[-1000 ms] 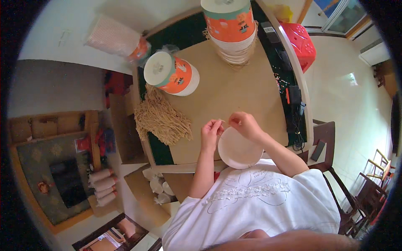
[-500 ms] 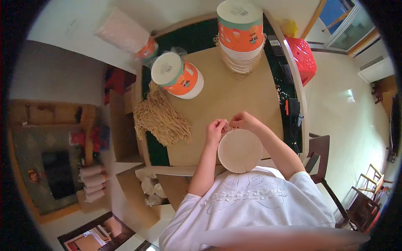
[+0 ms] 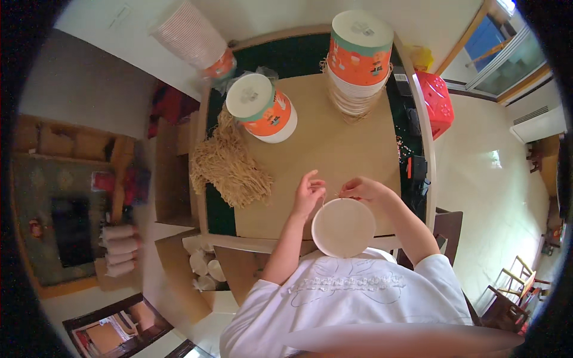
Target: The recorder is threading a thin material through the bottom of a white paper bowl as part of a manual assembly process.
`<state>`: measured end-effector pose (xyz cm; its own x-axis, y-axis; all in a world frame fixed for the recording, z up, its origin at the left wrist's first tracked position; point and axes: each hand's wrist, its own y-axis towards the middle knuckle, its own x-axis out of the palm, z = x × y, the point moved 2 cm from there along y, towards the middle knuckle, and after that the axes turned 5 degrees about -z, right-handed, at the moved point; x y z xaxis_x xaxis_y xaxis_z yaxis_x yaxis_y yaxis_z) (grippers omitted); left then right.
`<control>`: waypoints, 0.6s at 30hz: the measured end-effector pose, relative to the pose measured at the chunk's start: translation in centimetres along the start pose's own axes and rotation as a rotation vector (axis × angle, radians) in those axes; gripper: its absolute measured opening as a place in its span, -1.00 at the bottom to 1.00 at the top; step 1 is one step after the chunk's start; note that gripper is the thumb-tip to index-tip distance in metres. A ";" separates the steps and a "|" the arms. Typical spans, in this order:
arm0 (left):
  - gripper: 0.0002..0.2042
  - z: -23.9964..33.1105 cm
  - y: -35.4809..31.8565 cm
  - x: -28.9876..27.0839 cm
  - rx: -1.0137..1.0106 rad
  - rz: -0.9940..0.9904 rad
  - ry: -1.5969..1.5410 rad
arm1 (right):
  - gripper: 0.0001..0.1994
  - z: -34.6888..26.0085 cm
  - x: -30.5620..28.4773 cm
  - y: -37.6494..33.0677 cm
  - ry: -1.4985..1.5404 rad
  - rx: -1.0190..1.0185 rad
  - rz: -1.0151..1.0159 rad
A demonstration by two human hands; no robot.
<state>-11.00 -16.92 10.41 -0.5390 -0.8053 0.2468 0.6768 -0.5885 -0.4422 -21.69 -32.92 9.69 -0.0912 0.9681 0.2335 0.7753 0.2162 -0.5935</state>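
Observation:
A round white paper bucket [image 3: 344, 228] rests against my shirt at the table's near edge, its pale round face toward me. At its far rim my right hand [image 3: 364, 190] pinches what looks like a thin tan cord. My left hand [image 3: 309, 196] is just off the rim's upper left, index finger stretched out and the other fingers loosely bent. A short piece of cord [image 3: 323, 201] shows beside its fingertips. On the table's left lies a heap of tan twisted cords [image 3: 230, 170].
Two stacks of paper buckets with orange and green prints, a shorter one [image 3: 262, 116] and a taller one [image 3: 360, 56], stand on the brown board [image 3: 310, 149]. More nested buckets [image 3: 191, 39] lean at the back left. A black device [image 3: 418, 170] sits by the right edge.
My left hand's fingers have loosened from their pinch, and the index finger now extends. My right hand stays at the bucket's rim. The whole view has shifted slightly.

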 end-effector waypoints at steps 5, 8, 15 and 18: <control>-0.82 2.4 0.3 1.4 0.165 -0.505 0.506 | -0.84 -1.3 0.4 -1.3 0.034 0.064 0.107; -0.88 2.3 0.8 1.8 0.069 -0.551 0.606 | -0.82 -0.8 0.5 -1.2 0.022 0.087 0.110; -0.94 0.1 1.6 1.7 0.044 -0.472 0.546 | -0.81 -0.3 0.9 -0.9 0.362 0.029 0.208; -0.97 -0.3 1.6 1.7 0.091 -0.453 0.541 | -0.82 -0.2 0.6 -0.5 0.363 0.044 0.152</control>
<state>-10.96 -19.21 9.83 -0.9345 -0.3461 -0.0836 0.3542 -0.8795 -0.3177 -22.03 -32.48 10.28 0.2559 0.8833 0.3928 0.7349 0.0862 -0.6727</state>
